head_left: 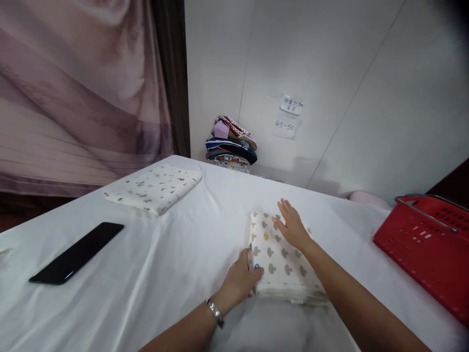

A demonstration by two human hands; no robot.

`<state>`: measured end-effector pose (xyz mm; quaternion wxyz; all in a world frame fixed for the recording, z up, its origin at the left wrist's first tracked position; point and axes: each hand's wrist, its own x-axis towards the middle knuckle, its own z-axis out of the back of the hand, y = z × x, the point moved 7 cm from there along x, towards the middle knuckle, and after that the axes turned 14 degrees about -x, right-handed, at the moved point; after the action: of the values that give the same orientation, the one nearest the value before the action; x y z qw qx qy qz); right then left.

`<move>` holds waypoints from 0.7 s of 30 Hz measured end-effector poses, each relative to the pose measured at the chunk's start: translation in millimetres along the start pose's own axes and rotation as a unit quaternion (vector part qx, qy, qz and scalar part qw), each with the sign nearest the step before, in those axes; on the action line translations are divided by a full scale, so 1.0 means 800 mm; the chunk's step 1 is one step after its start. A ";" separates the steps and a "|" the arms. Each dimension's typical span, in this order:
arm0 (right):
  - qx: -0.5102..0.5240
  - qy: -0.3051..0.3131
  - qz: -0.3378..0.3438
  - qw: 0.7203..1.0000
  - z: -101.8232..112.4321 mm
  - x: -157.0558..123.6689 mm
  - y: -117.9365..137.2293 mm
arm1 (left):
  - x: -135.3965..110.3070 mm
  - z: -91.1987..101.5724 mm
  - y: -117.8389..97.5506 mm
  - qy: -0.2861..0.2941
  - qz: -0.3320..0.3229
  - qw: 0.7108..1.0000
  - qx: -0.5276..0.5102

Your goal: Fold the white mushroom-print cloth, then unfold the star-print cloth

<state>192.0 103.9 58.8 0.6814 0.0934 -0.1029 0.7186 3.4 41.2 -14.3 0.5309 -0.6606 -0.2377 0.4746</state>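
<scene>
A folded white cloth (282,261) printed with grey, yellow and blue mushroom-like shapes lies on the white-covered table in front of me. My left hand (240,278), with a silver bracelet at the wrist, grips the cloth's left edge, thumb on top and the other fingers at the side, partly hidden. Over the far part of the same cloth rests my right hand (291,225), open, its fingers stretched out and pointing away from me. Several layers show along the cloth's near edge.
Another folded white cloth (157,188) with a dark leaf-like print lies at the far left. Closer in is a black flat slab (78,252). At the right stands a red plastic basket (417,254). Piled fabrics (231,144) sit beyond the table by the wall.
</scene>
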 end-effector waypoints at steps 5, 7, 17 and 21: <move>-0.059 0.143 -0.015 0.988 -0.081 0.016 -0.010 | 0.000 0.006 -0.011 -0.024 -0.069 0.996 0.052; -0.051 0.149 -0.012 0.987 -0.088 0.015 -0.012 | 0.000 0.007 -0.011 -0.026 -0.078 0.995 0.058; 0.000 0.216 -0.079 0.973 -0.049 0.063 0.019 | 0.000 0.005 -0.005 -0.013 -0.072 0.996 0.048; -0.022 0.277 -0.050 0.959 -0.061 0.093 0.061 | -0.001 0.004 -0.005 -0.010 -0.072 0.997 0.032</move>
<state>139.5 186.6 31.2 0.7198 -0.1196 0.0790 0.6792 1.0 43.2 -9.9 0.5825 -0.6195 -0.2748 0.4488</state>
